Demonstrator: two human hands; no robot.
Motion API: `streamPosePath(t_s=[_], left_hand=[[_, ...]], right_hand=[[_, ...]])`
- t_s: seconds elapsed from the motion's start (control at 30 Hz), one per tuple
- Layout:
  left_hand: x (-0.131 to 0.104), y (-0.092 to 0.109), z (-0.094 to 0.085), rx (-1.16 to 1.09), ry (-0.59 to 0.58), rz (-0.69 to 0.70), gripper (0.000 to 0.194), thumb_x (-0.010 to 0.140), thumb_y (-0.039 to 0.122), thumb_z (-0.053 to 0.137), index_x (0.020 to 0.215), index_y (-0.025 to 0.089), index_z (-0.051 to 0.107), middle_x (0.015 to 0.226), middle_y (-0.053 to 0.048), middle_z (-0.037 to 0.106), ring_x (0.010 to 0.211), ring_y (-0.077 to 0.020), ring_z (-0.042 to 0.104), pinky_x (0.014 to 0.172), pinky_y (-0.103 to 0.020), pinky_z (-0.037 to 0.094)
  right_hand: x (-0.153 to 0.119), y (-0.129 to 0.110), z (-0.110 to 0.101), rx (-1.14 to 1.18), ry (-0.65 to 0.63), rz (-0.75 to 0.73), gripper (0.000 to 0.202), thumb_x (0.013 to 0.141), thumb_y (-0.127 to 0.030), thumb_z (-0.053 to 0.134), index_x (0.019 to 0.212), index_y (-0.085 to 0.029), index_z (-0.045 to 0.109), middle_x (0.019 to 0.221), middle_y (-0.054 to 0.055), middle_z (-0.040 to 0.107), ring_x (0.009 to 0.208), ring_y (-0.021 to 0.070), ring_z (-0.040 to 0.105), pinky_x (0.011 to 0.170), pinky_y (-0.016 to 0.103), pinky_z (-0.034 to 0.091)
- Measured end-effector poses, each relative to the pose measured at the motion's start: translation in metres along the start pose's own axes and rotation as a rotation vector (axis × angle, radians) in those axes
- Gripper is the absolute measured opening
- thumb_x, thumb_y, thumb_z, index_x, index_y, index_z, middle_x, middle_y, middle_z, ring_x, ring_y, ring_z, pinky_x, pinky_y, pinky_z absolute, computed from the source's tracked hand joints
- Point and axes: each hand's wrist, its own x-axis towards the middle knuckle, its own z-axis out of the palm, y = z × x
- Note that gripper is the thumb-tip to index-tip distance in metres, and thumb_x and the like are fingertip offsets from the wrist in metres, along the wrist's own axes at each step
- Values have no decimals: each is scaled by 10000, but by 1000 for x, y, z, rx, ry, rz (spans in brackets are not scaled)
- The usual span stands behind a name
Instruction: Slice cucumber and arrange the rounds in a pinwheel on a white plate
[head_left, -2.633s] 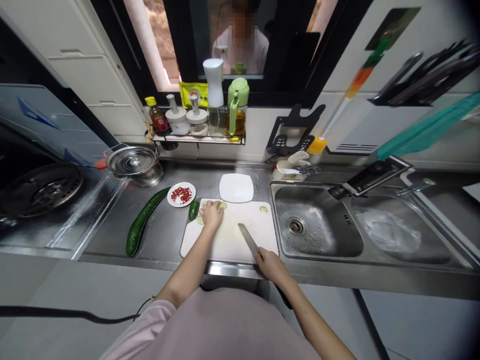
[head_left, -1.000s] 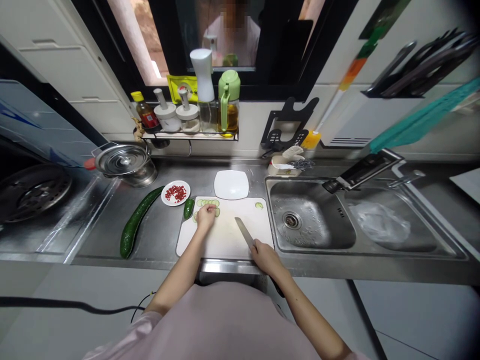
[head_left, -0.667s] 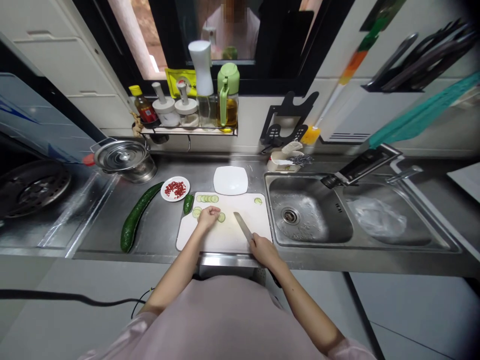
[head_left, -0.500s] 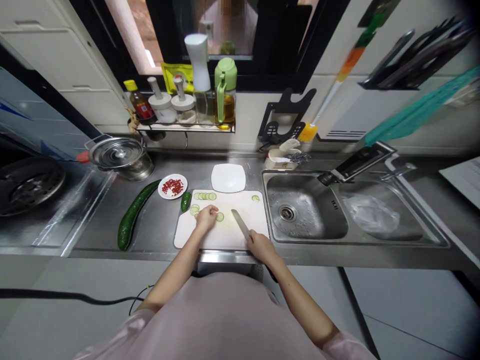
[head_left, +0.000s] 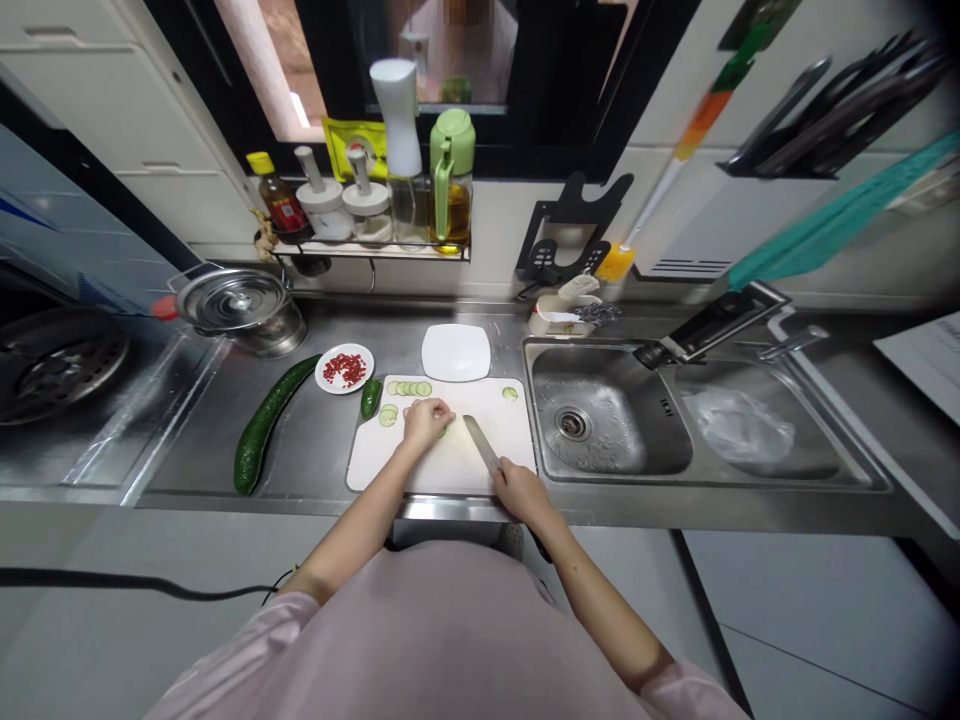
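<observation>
My right hand is wrapped round the handle of a kitchen knife, whose blade lies low over the white cutting board and points away to the left. My left hand is over the middle of the board with its fingers bent together. A cucumber slice peeks out under those fingers, mostly hidden; whether they grip it is unclear. Overlapping cucumber slices form a row at the board's back left, with more slices just in front. Other cucumber pieces lie at the back right.
A cucumber end piece rests by the board's left edge. Left of it are a plate of chopped red bits and a long cucumber. A white plate is behind the board, a sink to its right, a pot back left.
My left hand has moved right, away from the slices at the left, and now covers most of the slice in the middle. My right hand and the knife have hardly moved.
</observation>
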Motion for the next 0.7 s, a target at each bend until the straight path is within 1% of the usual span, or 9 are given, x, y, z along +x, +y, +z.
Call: streamPosePath(t_s=[0.03,0.1,0.17,0.2,0.3,0.43,0.5,0.57,0.7], left_hand=[[1,2,-1,27,-22,37,175,805,305,605,911,242,730,1016,-47,695,1060,-245,539,958,-393,364],[1,1,-2,64,-63,96,259,826,254,570,1035,267,723,1157,-61,651,1159,-274,483,985,-427,347],[1,-5,-4,74,-78,116,341,826,233,564,1141,281,686,1208,-64,622,1178,-277,475,1000,-435,346],[0,-10,-5,73,-71,111,355,823,233,567,1158,279,676,1202,-63,624,1170,-270,485,1004,-427,351],[-4,-26,-8,62,-4,43,319,822,215,551,1107,239,692,1134,-65,656,1097,-234,542,982,-367,390],[-13,-42,-10,74,69,-90,261,824,189,518,994,206,715,997,-67,696,959,-206,602,876,-313,446],[-17,-45,-10,77,68,-112,227,815,212,541,958,210,718,964,-60,700,922,-201,611,841,-303,453],[-19,-45,-8,66,53,-103,203,806,241,570,941,209,718,946,-55,702,899,-193,615,822,-292,453],[-19,-41,-5,70,33,-85,196,795,245,599,943,207,720,950,-55,698,889,-188,618,822,-286,447]], right_hand=[[-1,1,0,0,3,6,297,968,-307,311,1084,-179,553,1029,130,690,960,231,641,712,280,370],[-2,2,1,1,8,18,302,970,-313,310,1089,-176,552,1035,134,687,966,235,640,714,282,371],[-3,4,1,4,10,28,308,972,-315,308,1099,-172,550,1039,138,685,971,238,638,718,283,373],[-4,4,1,5,10,32,311,973,-312,305,1104,-171,549,1039,139,685,974,239,637,720,284,373],[-6,3,-2,6,11,25,316,977,-307,295,1107,-171,549,1036,134,685,978,237,634,723,282,372],[-8,-8,-6,-14,-5,-24,316,976,-306,297,1101,-177,557,1034,125,684,966,225,634,730,278,374],[-9,-15,-7,-30,-19,-61,316,973,-303,300,1105,-182,560,1030,123,684,954,224,635,736,284,380],[-8,-22,-9,-55,-28,-97,316,969,-296,304,1109,-184,563,1020,124,685,950,229,636,747,294,387],[-5,-28,-12,-119,-29,-139,313,966,-288,318,1120,-179,568,1018,129,686,971,236,634,776,308,397]])
